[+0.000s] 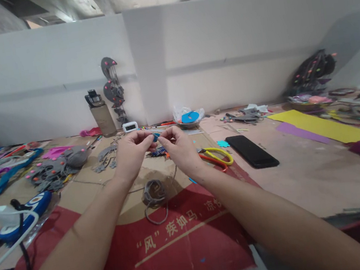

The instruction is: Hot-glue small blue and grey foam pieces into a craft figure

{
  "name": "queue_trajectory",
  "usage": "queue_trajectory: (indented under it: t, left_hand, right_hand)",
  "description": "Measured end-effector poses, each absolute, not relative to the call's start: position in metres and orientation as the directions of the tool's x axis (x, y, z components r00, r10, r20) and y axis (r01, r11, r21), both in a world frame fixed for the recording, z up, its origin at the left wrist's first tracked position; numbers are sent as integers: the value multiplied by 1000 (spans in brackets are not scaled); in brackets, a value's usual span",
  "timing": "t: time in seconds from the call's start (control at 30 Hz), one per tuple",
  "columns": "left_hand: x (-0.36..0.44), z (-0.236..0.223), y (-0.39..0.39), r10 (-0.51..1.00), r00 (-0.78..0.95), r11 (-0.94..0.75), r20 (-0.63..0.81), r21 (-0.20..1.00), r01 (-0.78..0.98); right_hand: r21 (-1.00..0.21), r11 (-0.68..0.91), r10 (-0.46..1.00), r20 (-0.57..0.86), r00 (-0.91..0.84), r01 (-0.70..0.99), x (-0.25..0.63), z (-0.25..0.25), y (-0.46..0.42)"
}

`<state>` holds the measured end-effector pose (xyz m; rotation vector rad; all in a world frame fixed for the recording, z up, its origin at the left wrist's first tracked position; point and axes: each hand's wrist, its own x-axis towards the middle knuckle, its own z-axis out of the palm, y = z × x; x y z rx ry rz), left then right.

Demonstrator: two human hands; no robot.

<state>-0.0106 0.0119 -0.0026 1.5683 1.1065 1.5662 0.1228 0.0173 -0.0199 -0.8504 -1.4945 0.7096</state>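
Note:
Both hands meet in the middle above the work mat. Between the fingertips of my left hand (134,151) and my right hand (181,149) is a small blue piece (156,136), pinched from both sides; its exact kind is too small to make out. A loose coil of grey cord (155,193) lies below the hands on a red and tan cardboard sheet (184,251). One strand runs up toward my right hand. Scissors with yellow and orange handles (219,156) rest beside my right wrist. Flat grey shapes (107,157) lie left of my left hand.
A black phone (252,151) lies at right, near yellow sheets (320,125). A bottle (102,119) and a small digital display (130,127) stand at the back by the white wall. A blue power strip (26,216) with cables is at left, near grey ornaments (58,166).

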Motion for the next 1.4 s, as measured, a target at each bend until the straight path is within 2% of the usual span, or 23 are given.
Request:
queue_trajectory:
  t: [0.2,1.03,1.4]
  left_hand:
    - [-10,-4,13,914,-67,-402,401,915,-8]
    - [-9,-1,12,934,-5,-356,356,931,-79]
    - [-8,-1,11,941,9,-337,339,937,-89]
  right_hand:
    - [-840,525,848,531,6,136,124,-20,17]
    - [-850,523,852,524,1,59,128,-23,24]
    - [-848,523,852,524,-17,82,129,-24,24]
